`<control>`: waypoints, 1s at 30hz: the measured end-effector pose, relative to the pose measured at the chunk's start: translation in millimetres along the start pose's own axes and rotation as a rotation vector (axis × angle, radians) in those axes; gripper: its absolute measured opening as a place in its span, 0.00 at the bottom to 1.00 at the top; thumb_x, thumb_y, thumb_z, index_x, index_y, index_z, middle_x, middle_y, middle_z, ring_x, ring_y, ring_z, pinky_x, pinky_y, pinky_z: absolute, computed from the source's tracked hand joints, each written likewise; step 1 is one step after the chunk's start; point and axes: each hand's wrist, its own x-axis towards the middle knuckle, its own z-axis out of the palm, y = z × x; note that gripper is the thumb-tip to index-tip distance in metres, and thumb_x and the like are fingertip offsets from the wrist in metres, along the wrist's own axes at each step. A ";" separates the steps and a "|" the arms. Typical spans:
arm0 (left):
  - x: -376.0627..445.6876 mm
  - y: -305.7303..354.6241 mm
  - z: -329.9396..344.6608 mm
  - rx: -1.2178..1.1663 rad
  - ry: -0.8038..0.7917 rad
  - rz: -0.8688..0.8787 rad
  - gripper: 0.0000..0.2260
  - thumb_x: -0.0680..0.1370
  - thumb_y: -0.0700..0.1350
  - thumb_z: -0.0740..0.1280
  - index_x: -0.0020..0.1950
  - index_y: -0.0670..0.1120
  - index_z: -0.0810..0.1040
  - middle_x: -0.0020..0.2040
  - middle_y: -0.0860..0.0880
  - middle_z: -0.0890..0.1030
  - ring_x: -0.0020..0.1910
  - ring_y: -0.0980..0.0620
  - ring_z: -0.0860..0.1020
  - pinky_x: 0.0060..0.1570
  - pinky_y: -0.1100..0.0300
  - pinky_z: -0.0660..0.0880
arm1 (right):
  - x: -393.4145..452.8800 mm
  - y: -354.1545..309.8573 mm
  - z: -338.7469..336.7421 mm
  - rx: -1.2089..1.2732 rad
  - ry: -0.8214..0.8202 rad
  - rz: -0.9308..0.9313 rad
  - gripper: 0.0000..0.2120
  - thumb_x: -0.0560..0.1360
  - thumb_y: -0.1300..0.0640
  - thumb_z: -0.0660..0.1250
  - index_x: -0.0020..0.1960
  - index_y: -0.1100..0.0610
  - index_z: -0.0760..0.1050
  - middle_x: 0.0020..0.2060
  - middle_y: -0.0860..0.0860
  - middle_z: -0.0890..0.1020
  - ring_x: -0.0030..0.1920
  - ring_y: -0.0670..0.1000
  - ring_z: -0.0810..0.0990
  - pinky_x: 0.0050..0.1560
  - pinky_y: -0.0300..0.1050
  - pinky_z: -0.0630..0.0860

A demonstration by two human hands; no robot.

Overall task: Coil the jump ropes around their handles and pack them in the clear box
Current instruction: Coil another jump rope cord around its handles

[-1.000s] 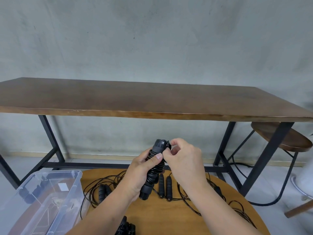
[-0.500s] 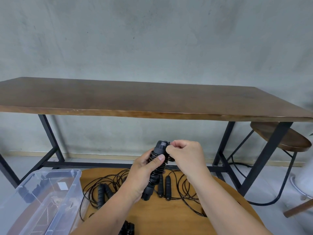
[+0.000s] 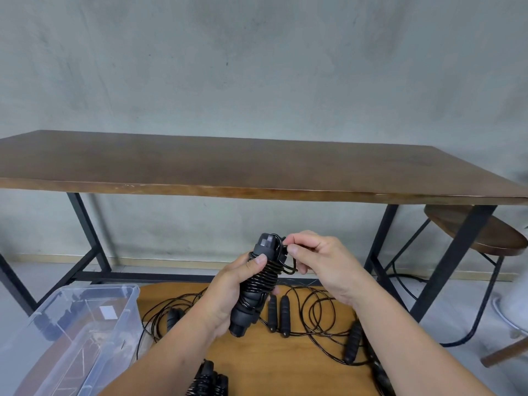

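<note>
Coiled jump rope (image 3: 255,284): gripped around paired handles by left hand (image 3: 228,292). Right hand (image 3: 323,264) pinches rope end beside handle tops. Clear box (image 3: 85,324): left of left hand.

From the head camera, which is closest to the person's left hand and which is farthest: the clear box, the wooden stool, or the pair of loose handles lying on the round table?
1. The pair of loose handles, just right of the left hand, on the round table.
2. The clear box, farther off at the table's left.
3. The wooden stool, far right under the long table.
</note>
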 end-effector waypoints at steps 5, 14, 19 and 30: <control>0.5 -5.9 0.2 -0.085 -0.032 -0.063 0.27 0.72 0.54 0.70 0.63 0.36 0.75 0.47 0.35 0.80 0.42 0.42 0.81 0.41 0.54 0.78 | 2.6 -6.0 -9.0 -0.113 -0.110 -0.050 0.07 0.79 0.61 0.67 0.50 0.53 0.84 0.47 0.49 0.80 0.36 0.46 0.77 0.48 0.40 0.79; 0.7 1.1 0.9 -0.001 0.017 0.002 0.21 0.71 0.54 0.70 0.58 0.41 0.79 0.45 0.37 0.82 0.38 0.45 0.81 0.38 0.56 0.76 | -4.7 -4.4 15.0 -0.219 0.148 -0.142 0.04 0.76 0.49 0.69 0.48 0.44 0.82 0.45 0.41 0.81 0.47 0.43 0.81 0.50 0.43 0.81; 1.0 -2.0 5.0 0.031 0.042 0.044 0.13 0.73 0.52 0.71 0.54 0.47 0.83 0.45 0.42 0.83 0.42 0.43 0.82 0.39 0.56 0.76 | -4.5 -6.1 23.7 -0.238 0.334 -0.057 0.05 0.74 0.52 0.73 0.49 0.47 0.79 0.40 0.44 0.81 0.42 0.43 0.81 0.42 0.36 0.80; -4.2 -10.5 1.7 0.010 0.063 -0.005 0.14 0.71 0.53 0.72 0.52 0.47 0.84 0.44 0.39 0.82 0.42 0.43 0.82 0.40 0.54 0.73 | -1.3 -6.5 19.3 0.004 0.152 0.076 0.06 0.76 0.66 0.68 0.47 0.56 0.80 0.42 0.56 0.84 0.36 0.47 0.83 0.41 0.38 0.81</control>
